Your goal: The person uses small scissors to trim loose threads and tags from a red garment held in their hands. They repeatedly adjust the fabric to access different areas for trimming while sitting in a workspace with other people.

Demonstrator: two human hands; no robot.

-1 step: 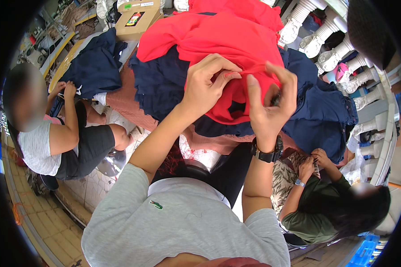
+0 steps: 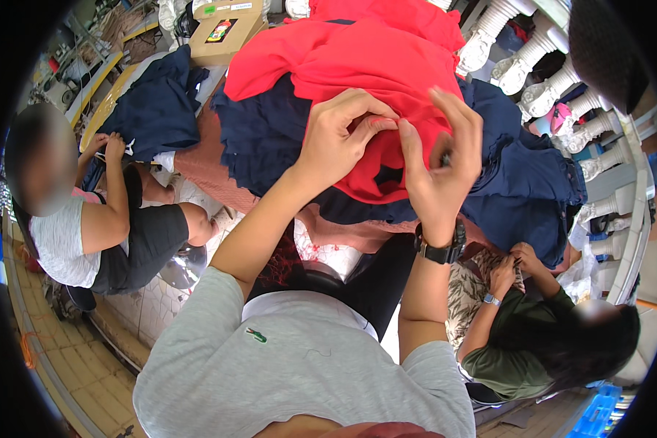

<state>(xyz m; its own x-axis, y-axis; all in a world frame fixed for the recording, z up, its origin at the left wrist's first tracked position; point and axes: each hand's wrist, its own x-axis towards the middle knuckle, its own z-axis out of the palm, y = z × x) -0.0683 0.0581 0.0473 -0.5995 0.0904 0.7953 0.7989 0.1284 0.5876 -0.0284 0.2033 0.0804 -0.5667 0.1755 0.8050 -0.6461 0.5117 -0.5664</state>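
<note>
A red garment (image 2: pixel 372 62) lies bunched over dark navy garments (image 2: pixel 259 135) on the table in front of me. My left hand (image 2: pixel 341 139) is closed in a pinch, thumb and forefinger meeting at the red cloth. Close beside it, my right hand (image 2: pixel 445 160) reaches its thumb to the left fingertips while its other fingers curl over. Within that curl shows a small dark, shiny object (image 2: pixel 446 158), mostly hidden and too unclear to name. Any thread between the fingertips is too fine to make out. A dark gap (image 2: pixel 388 175) opens in the red cloth below my hands.
At left, a person (image 2: pixel 66 241) handles navy cloth (image 2: pixel 150 106); at lower right, another (image 2: pixel 522 336) works with both hands together. More navy garments (image 2: pixel 525 175) lie right of the red one. A cardboard box (image 2: pixel 230 33) stands at the back, white balusters (image 2: pixel 544 95) along the right.
My right hand has shifted slightly left, bringing its thumb up against the left fingertips. My left hand stays nearly in place, still pinching.
</note>
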